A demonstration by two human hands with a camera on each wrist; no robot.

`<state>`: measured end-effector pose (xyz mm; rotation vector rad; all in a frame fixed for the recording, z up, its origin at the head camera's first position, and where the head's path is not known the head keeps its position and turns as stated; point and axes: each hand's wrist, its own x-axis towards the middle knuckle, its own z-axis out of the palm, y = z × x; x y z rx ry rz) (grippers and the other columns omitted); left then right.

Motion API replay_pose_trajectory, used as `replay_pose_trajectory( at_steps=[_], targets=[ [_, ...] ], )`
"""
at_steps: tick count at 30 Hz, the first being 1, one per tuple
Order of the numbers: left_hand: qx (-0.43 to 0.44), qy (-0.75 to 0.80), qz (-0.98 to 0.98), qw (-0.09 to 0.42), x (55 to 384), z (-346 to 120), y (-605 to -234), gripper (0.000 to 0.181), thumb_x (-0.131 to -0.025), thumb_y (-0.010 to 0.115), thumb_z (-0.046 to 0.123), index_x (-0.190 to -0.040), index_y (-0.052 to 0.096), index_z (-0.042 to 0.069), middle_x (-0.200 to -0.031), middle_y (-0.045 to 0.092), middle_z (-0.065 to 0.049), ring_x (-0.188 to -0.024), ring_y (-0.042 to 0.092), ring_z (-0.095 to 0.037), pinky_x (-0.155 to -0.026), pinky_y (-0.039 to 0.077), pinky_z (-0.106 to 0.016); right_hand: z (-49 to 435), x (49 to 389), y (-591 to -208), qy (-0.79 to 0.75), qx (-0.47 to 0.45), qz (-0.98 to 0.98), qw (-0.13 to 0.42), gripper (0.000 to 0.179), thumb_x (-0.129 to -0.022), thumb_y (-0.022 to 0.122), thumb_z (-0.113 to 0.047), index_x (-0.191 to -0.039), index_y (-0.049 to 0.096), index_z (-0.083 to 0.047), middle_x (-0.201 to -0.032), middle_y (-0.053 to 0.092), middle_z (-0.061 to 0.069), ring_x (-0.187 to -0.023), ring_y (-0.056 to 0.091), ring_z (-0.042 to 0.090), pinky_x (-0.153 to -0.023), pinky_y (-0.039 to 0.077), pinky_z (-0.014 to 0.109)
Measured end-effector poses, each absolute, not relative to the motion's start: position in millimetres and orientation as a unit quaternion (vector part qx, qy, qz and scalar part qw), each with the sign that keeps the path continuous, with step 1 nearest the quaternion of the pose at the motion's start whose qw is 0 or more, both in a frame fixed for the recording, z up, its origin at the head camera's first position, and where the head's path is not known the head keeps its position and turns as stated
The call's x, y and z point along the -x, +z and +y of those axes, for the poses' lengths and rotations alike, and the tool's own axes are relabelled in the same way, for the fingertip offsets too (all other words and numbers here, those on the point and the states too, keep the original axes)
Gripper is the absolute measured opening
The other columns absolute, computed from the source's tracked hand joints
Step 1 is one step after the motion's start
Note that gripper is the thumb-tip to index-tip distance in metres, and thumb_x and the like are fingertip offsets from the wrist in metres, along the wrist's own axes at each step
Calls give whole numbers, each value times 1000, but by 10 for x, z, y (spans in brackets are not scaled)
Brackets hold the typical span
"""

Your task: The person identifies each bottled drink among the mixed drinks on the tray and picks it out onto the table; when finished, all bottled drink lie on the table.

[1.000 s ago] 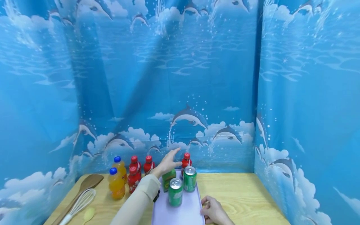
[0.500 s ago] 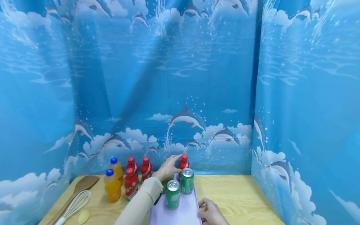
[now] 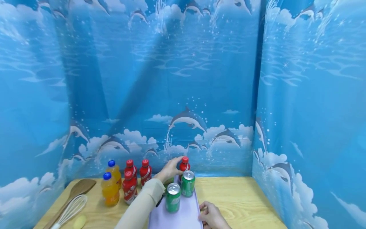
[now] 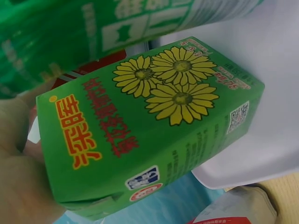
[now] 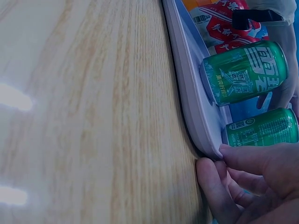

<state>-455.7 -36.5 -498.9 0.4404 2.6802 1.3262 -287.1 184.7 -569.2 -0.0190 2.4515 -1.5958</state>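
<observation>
A lavender tray (image 3: 187,213) lies on the table and bears two green cans, the nearer can (image 3: 172,197) and the farther can (image 3: 188,183). At its back stands a red-capped bottle (image 3: 184,164). My left hand (image 3: 168,170) reaches over the tray and holds this bottle between thumb and fingers. A green drink carton (image 4: 154,121) with yellow flowers fills the left wrist view beside that hand; the forearm mostly hides it in the head view. My right hand (image 3: 212,216) pinches the tray's right rim, thumb on top, as the right wrist view shows.
Left of the tray stand several red bottles (image 3: 130,187) and two orange drink bottles (image 3: 110,192) with blue caps. A wooden spatula (image 3: 80,187), a whisk (image 3: 71,208) and a small yellow spoon-like piece (image 3: 79,221) lie at the table's left. A blue dolphin curtain (image 3: 183,95) hangs behind.
My left hand has moved from above the carton to the red-capped bottle, and its spread fingers have closed about it. My right hand stays on the tray rim. The head view has shifted slightly.
</observation>
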Motion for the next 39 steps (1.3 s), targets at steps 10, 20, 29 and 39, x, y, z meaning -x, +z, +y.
replay_pose_trajectory(
  at_steps=[10,20,29,39],
  targets=[
    [-152,445,878,94,4513,-428,-4940,81,-97,76,17,-166,34,23,-171,38,-12,-159,32,-42,-125,29,-71,1846,2870,-5668,-540,9,835,106,24,-89,69,7,-111,61,1,-81,61,7,-69,62,17,-56,61,31],
    [-170,405,897,46,4560,-461,-5014,80,-91,81,16,-161,42,21,-155,57,-15,-145,51,-41,-116,44,-68,1824,2887,-5718,-542,-4,834,108,26,-87,70,8,-110,63,-1,-80,59,6,-68,61,16,-55,55,24],
    [-208,456,865,-7,4538,-502,-4862,65,-92,82,15,-149,54,18,-143,66,-14,-131,62,-36,-106,55,-60,1840,2874,-5705,-542,10,833,106,25,-88,69,8,-111,62,1,-80,60,6,-68,61,16,-56,58,27],
    [-196,539,819,-10,4448,-573,-4559,69,-92,82,15,-155,52,19,-151,59,-17,-129,66,-40,-94,65,-48,1844,2861,-5708,-547,20,831,101,26,-88,68,9,-112,61,3,-80,59,6,-68,61,16,-56,59,29]
  ],
)
